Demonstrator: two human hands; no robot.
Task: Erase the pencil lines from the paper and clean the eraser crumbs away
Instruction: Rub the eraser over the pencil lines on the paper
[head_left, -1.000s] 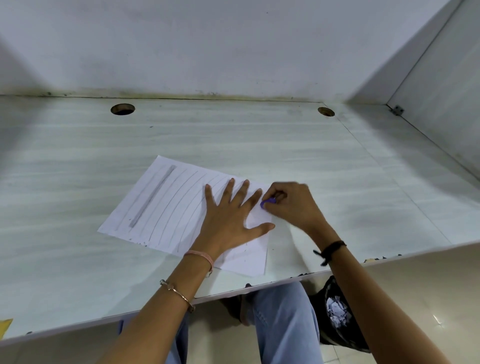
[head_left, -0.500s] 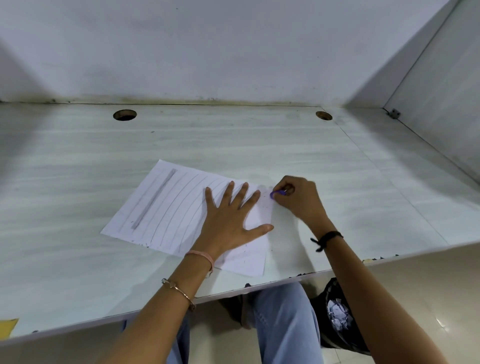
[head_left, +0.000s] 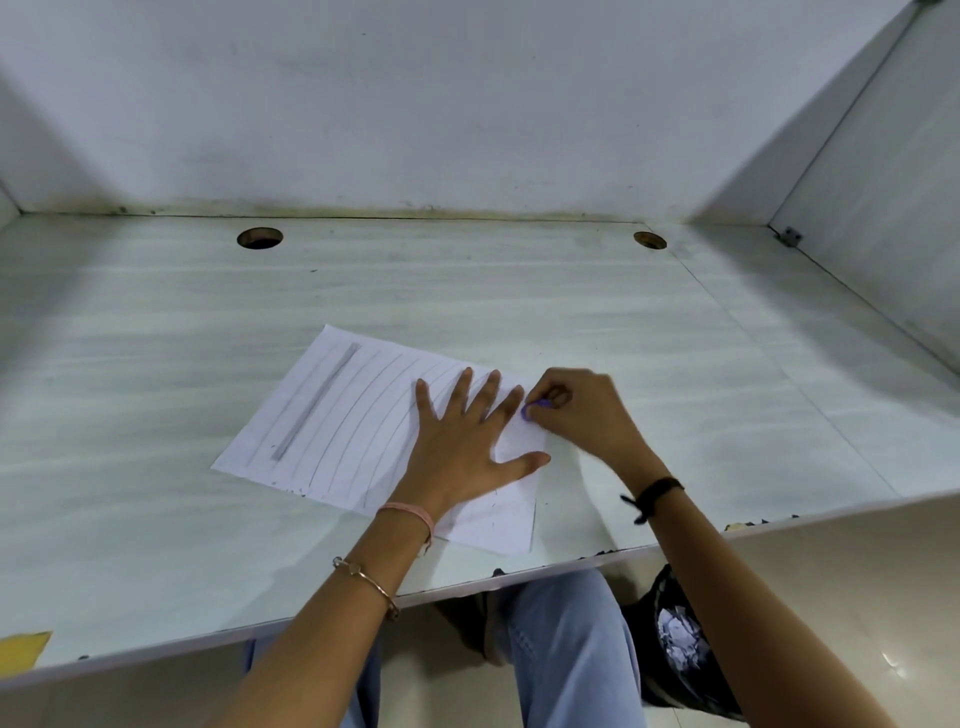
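A small purple eraser (head_left: 533, 409) is held against the right edge of a white pencil-lined sheet of paper (head_left: 353, 426).
It is clamped between the curled fingers and thumb of the right hand (head_left: 584, 415); the sheet is pressed flat by the left hand (head_left: 460, 447), fingers straight and spread. The paper lies on a pale wood-grain desk (head_left: 675, 353), with dark crumbs (head_left: 602, 552) scattered along its near edge.

A pale, wood-grained desk (head_left: 519, 291) fills the view. Two round cable holes – one at back left (head_left: 260, 238), one at back right (head_left: 650, 240) – sit near a plain white wall (head_left: 467, 104). A white side panel (head_left: 883, 182) closes the right, with a small metal bracket (head_left: 789, 237) at its base. A yellow scrap (head_left: 23, 649) lies at the front left edge. Below the desk are blue jeans (head_left: 566, 649) and a black bag (head_left: 670, 696) holding crumpled white scraps (head_left: 678, 642).
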